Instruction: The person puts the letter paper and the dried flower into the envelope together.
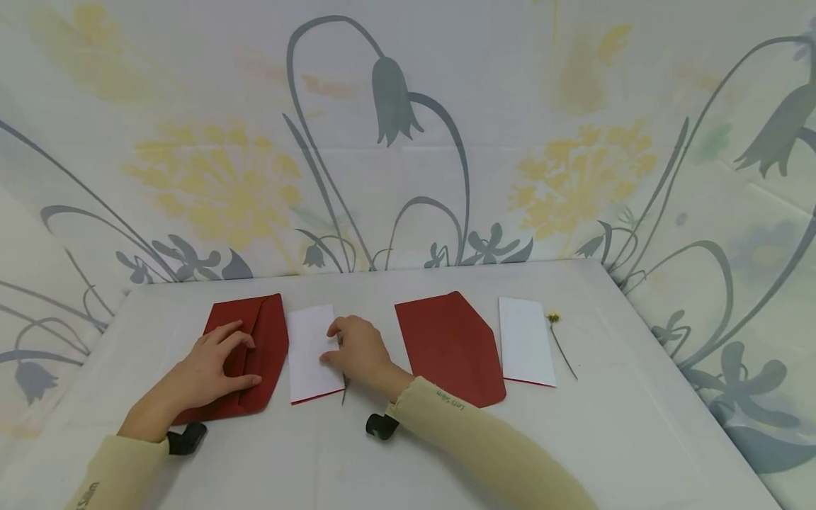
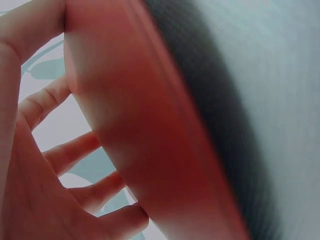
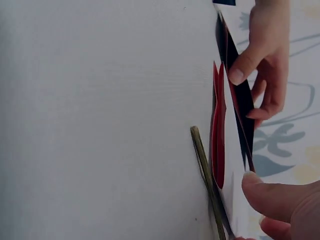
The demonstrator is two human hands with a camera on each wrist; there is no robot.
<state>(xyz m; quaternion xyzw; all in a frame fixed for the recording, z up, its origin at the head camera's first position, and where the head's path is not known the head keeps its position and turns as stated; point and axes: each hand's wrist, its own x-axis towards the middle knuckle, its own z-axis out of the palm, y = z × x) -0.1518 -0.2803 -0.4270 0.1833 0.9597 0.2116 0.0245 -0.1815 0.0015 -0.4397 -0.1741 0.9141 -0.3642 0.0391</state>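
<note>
Red envelope point(image 1: 266, 361), left hand point(image 1: 207, 372) on it

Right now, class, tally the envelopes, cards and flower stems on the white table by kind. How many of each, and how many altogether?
Red envelopes: 2
White cards: 2
Flower stems: 2
Total: 6

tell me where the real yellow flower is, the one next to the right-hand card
In the head view, the yellow flower lies at the right end of the row on the white table, just right of that white card.
</note>
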